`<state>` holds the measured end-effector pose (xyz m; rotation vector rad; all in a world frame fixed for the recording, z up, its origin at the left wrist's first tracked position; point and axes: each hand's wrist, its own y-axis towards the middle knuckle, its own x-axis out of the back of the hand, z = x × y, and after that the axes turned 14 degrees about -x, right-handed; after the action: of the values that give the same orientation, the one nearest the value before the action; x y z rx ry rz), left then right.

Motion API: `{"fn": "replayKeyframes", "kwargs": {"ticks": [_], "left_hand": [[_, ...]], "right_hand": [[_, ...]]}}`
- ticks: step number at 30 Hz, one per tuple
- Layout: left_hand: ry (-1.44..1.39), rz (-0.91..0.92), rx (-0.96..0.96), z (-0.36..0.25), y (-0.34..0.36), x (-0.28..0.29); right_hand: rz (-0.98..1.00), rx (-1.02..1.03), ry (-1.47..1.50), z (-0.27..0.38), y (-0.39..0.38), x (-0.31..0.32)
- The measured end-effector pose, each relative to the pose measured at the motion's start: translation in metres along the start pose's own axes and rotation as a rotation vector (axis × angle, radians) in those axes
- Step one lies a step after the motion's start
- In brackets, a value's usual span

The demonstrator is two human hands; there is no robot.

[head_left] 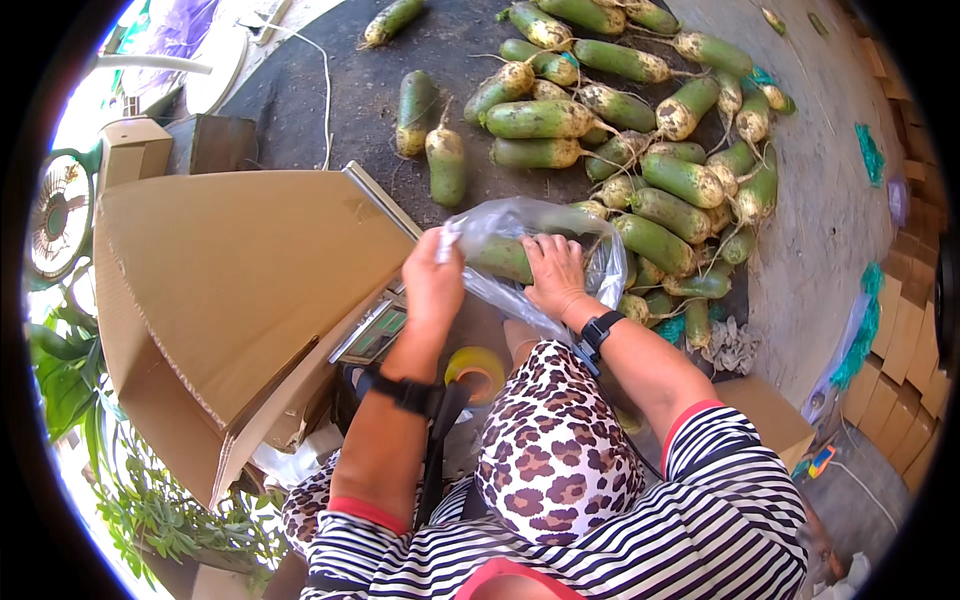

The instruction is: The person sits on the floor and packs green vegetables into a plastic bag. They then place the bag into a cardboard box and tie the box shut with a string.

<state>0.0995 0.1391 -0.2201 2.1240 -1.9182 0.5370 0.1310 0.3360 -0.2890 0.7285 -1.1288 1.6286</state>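
A clear plastic bag [520,215] is spread in front of me, with a green radish [500,259] lying inside it. My left hand [434,278] is closed on the gathered left edge of the bag. My right hand [556,270] grips the right end of that radish, its fingers over the top, at the bag's mouth. Just beyond the bag and to its right lies a heap of green radishes [545,119] with pale, soil-stained root ends. Two more radishes [446,165] lie apart, ahead of my left hand.
A large open cardboard box [240,270] stands close on my left. Below my left wrist are a scale-like device [370,335] and a roll of yellow tape [474,373]. A fan [62,215] stands at far left. Stacked cardboard boxes [905,350] line the right side.
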Motion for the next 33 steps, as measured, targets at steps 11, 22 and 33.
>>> {"fn": "replayKeyframes", "kwargs": {"ticks": [11,22,33], "left_hand": [[-0.636,0.216,0.509,-0.147,-0.085,0.064],[-0.725,0.164,0.382,-0.164,-0.074,0.052],[-0.736,0.377,0.398,-0.161,-0.069,0.068]], "right_hand": [[-0.208,0.125,-0.082,-0.021,0.001,-0.01],[-0.216,-0.193,0.38,-0.097,0.003,0.164],[-0.377,-1.189,0.838,-0.229,0.206,0.151]]}}
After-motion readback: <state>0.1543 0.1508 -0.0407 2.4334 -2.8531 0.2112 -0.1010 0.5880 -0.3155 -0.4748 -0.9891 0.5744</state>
